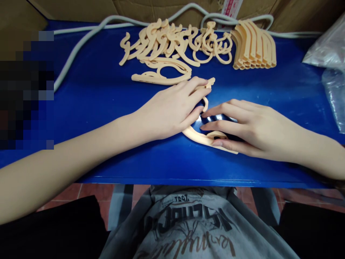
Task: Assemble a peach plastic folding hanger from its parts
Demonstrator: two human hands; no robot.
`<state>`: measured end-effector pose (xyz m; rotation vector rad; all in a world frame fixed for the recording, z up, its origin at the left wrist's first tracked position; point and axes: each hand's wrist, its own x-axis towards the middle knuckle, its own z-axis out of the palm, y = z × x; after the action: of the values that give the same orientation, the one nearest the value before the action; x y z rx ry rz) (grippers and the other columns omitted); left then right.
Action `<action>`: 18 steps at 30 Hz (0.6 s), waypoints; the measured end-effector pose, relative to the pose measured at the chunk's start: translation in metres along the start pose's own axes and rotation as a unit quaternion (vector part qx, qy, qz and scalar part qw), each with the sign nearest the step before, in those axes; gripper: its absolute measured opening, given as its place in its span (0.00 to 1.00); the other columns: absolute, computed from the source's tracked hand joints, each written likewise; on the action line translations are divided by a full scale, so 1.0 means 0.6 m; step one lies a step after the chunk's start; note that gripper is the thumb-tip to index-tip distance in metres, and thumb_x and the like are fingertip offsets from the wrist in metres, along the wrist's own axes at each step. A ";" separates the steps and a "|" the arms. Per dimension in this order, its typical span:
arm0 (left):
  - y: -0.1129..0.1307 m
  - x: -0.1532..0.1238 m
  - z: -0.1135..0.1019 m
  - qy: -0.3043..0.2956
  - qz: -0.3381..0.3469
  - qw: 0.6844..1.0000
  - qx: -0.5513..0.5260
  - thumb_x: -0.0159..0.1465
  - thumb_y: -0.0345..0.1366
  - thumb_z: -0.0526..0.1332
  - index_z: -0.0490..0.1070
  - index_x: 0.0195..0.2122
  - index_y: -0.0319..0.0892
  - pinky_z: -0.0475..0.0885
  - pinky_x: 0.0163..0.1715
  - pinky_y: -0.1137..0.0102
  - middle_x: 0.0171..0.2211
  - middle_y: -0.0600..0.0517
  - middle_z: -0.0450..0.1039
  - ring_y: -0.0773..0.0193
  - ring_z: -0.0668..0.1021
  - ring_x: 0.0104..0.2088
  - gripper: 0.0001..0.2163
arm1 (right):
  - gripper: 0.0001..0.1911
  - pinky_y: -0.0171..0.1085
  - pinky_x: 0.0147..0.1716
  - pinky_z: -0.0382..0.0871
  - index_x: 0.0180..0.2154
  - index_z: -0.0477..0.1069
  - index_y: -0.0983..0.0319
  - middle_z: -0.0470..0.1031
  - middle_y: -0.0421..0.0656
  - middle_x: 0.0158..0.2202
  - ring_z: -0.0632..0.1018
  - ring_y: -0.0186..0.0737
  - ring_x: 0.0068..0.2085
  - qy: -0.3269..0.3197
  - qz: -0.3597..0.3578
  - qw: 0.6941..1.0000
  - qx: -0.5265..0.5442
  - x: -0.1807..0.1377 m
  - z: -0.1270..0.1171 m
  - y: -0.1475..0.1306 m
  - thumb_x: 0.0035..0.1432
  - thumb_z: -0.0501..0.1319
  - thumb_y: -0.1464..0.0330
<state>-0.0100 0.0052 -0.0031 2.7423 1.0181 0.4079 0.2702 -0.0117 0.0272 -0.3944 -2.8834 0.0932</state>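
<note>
My left hand (pixel 172 108) is closed over a beige plastic folding hanger (pixel 198 136), with its fingers at a hook-shaped part (pixel 206 103) and much of the piece hidden beneath the palm. One arm of the hanger curves out to the right from under it. My right hand (pixel 256 126) has its fingers spread above the table, and its thumb touches that arm's outer end. Just beyond my left hand lies another folded beige hanger piece (pixel 161 78), flat on the blue table (pixel 107 158).
Loose beige hooks and curved parts (pixel 161 39) form a pile at the back. To its right, several hanger arms (pixel 254 46) stand stacked together. A white cable (pixel 88 39) runs along the rear by cardboard (pixel 151 9). A clear plastic bag (pixel 329 54) lies at the right.
</note>
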 end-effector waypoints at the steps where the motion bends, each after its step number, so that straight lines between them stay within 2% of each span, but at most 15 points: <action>1: 0.001 0.000 0.000 -0.002 -0.002 1.000 0.000 0.82 0.39 0.47 0.65 0.80 0.37 0.69 0.80 0.42 0.82 0.36 0.63 0.39 0.71 0.80 0.29 | 0.20 0.47 0.51 0.76 0.57 0.84 0.62 0.83 0.54 0.63 0.82 0.49 0.52 -0.001 0.000 1.000 -0.001 0.000 0.001 0.000 0.86 0.57 0.56; 8: 0.001 0.001 -0.001 0.002 0.001 1.000 0.002 0.82 0.39 0.47 0.65 0.80 0.38 0.69 0.80 0.41 0.82 0.36 0.64 0.39 0.71 0.80 0.28 | 0.21 0.47 0.52 0.75 0.57 0.84 0.62 0.83 0.54 0.62 0.82 0.49 0.52 0.000 0.000 1.000 0.004 0.001 0.000 0.001 0.86 0.57 0.56; 13: 0.002 0.000 -0.003 -0.003 0.000 1.000 -0.001 0.82 0.39 0.47 0.65 0.80 0.35 0.69 0.80 0.42 0.82 0.34 0.64 0.39 0.71 0.80 0.29 | 0.21 0.49 0.54 0.76 0.57 0.85 0.61 0.83 0.54 0.63 0.83 0.50 0.53 -0.005 0.003 1.000 0.011 -0.001 -0.001 0.001 0.86 0.58 0.56; 18: 0.000 -0.001 -0.002 0.009 0.010 1.000 -0.015 0.82 0.39 0.48 0.65 0.80 0.41 0.70 0.79 0.41 0.81 0.37 0.65 0.39 0.71 0.79 0.27 | 0.21 0.50 0.55 0.78 0.57 0.85 0.60 0.83 0.54 0.64 0.83 0.51 0.53 -0.016 0.010 1.000 0.008 -0.001 -0.002 0.000 0.86 0.57 0.56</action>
<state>-0.0107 0.0049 -0.0020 2.7294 0.9824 0.4489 0.2707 -0.0118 0.0280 -0.4211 -2.9085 0.1280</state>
